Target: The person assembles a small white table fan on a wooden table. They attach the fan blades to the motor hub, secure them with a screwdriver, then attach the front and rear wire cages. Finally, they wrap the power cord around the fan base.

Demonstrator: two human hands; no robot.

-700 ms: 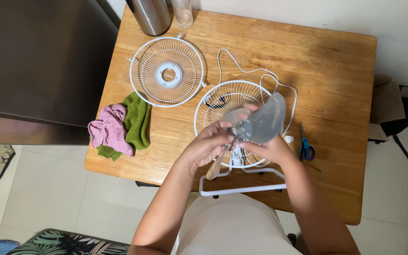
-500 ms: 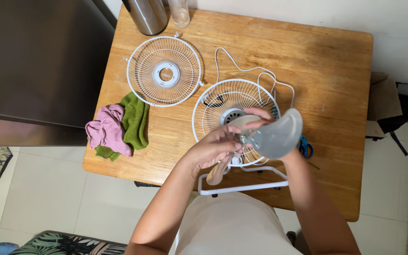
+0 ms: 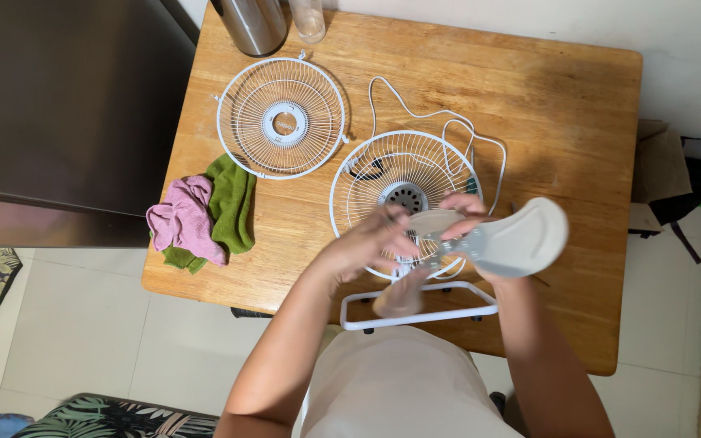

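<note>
Both of my hands hold a translucent grey fan blade (image 3: 517,239) above a small white fan. My left hand (image 3: 367,239) grips the blade near its hub, and one blade tip blurs below it. My right hand (image 3: 468,223) supports the hub from the right, under the widest blade. Beneath them lies the fan's rear grille (image 3: 403,186) with its motor hub, on a white wire stand (image 3: 419,320). The detached front grille (image 3: 280,118) lies flat at the table's far left.
Wooden table (image 3: 561,105). Pink cloth (image 3: 178,219) and green cloth (image 3: 233,203) lie at the left edge. A white cord (image 3: 415,113) loops behind the fan. A steel flask (image 3: 255,24) and a clear glass (image 3: 308,20) stand at the back.
The blade has turned in my hands and swung right, covering the blue scissors. My left hand shifted slightly up along the hub; the view drifted a little.
</note>
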